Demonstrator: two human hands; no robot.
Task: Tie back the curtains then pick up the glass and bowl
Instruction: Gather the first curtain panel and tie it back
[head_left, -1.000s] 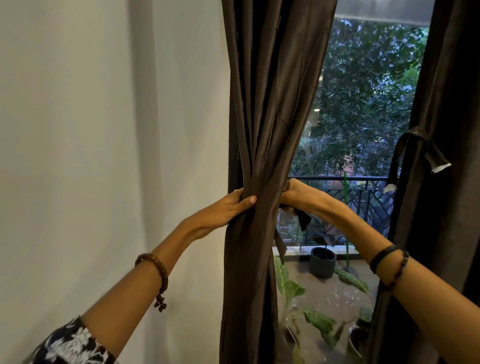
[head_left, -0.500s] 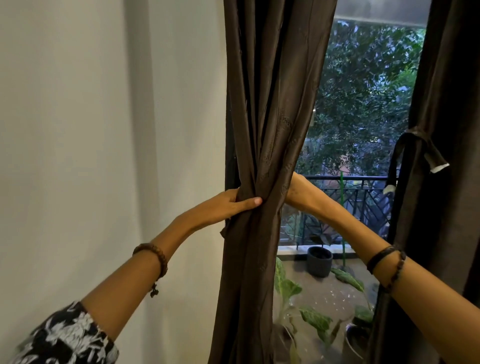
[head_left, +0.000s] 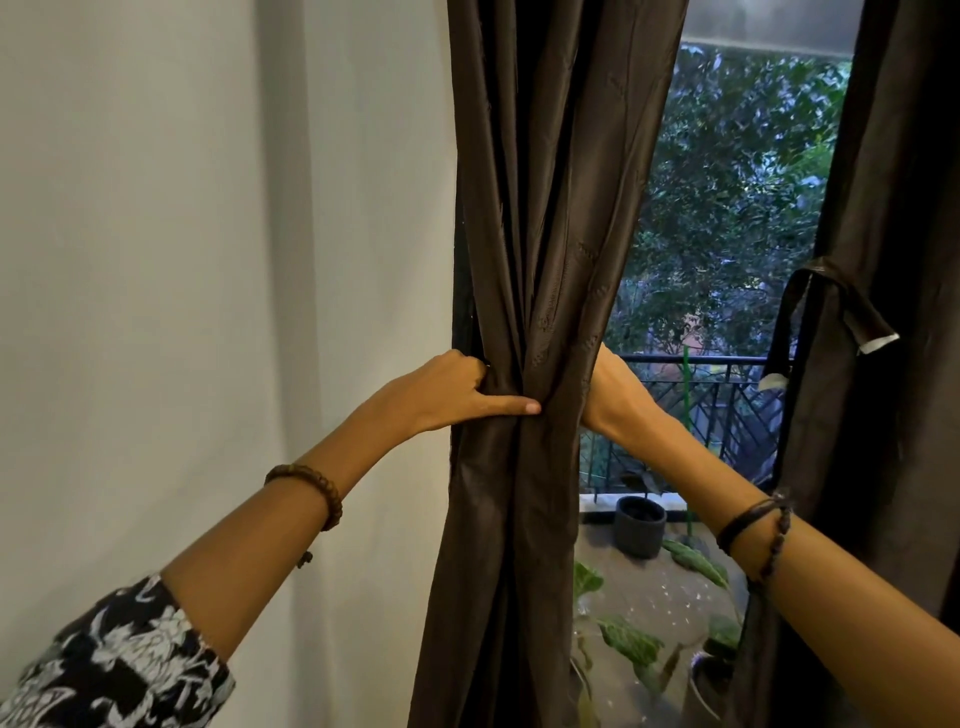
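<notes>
Head view: a person gathers a dark brown curtain at a balcony window.
Left curtain (head_left: 545, 234): bunched into a narrow column at the window's left edge, beside the white wall (head_left: 182, 260), and cinched at mid-height between both hands.
Left hand (head_left: 452, 392): grips the bunch from its left side, fingers curled into the folds, thumb laid across the front.
Right hand (head_left: 610, 395): reaches in from the right behind the gathered fabric; its fingers are hidden, so the grip cannot be told.
Right curtain (head_left: 883, 415): at the right edge, already bound by a knotted dark tieback (head_left: 831, 291).
Wrists: a brown beaded bracelet (head_left: 311, 491) on the left, dark cord bands (head_left: 753, 525) on the right.
Far side: a black railing (head_left: 727, 395), a dark pot (head_left: 640, 525), leafy plants, dense trees.
Glass and bowl: not in view.
</notes>
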